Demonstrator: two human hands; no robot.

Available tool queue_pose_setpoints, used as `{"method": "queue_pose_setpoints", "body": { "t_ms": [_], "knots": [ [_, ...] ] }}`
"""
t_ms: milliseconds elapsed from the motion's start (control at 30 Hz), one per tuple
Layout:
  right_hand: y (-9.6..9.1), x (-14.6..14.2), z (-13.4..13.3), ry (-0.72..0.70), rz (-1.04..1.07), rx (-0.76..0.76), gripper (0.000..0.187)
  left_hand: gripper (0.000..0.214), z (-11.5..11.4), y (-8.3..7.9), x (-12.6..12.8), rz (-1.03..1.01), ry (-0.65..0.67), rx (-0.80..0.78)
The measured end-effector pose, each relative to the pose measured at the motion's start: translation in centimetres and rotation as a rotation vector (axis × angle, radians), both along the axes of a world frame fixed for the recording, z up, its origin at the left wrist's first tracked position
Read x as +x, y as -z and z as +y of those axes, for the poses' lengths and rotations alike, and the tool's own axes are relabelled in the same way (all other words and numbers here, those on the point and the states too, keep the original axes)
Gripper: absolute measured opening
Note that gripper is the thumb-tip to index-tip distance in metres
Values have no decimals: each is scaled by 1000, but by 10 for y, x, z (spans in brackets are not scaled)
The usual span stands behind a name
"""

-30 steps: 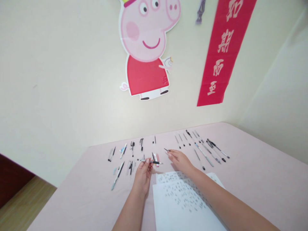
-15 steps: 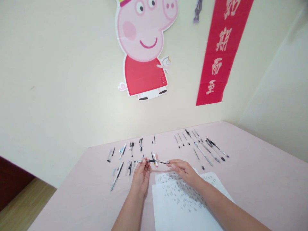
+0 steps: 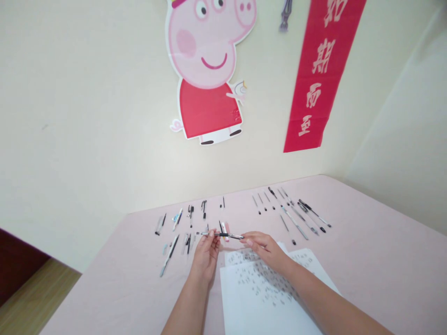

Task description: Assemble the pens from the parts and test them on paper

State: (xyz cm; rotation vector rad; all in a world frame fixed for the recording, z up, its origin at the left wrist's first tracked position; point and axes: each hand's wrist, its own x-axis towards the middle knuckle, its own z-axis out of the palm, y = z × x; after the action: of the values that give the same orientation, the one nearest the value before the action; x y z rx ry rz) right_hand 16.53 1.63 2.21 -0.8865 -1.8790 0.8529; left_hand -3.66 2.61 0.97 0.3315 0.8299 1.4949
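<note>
My left hand point(image 3: 206, 255) pinches a slim pen point(image 3: 220, 235) and holds it level above the pink table point(image 3: 366, 260). My right hand point(image 3: 265, 247) is closed at the pen's right tip, fingers pinched on the small tip piece there. Both hands hover just beyond a white sheet of paper point(image 3: 268, 298) covered in small pen marks.
Rows of pens and pen parts lie on the table: a group at the left point(image 3: 174, 228) and longer pens at the right point(image 3: 296, 214). The wall behind carries a cartoon pig cutout point(image 3: 209, 74) and a red banner point(image 3: 314, 79).
My right hand drew back from the table toward me, carrying a small dark piece, and met the right end of the pen. The left hand stayed put.
</note>
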Motion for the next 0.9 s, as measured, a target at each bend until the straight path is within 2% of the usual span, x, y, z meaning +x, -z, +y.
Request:
{"method": "queue_pose_setpoints", "body": {
  "t_ms": [133, 333, 467, 667, 900],
  "knots": [
    [-1, -3, -3, 49, 4, -35, 27, 12, -3, -2, 3, 33, 70, 8],
    [-3, -8, -6, 170, 44, -178, 11, 27, -8, -5, 5, 117, 180, 53],
    [2, -7, -3, 129, 119, -239, 16, 29, -10, -7, 6, 140, 198, 53],
    [1, -5, -2, 91, 65, -274, 14, 28, -10, -7, 5, 152, 208, 67],
    [3, -5, -4, 49, 118, -341, 18, 29, -11, -6, 4, 171, 208, 69]
  ]
}}
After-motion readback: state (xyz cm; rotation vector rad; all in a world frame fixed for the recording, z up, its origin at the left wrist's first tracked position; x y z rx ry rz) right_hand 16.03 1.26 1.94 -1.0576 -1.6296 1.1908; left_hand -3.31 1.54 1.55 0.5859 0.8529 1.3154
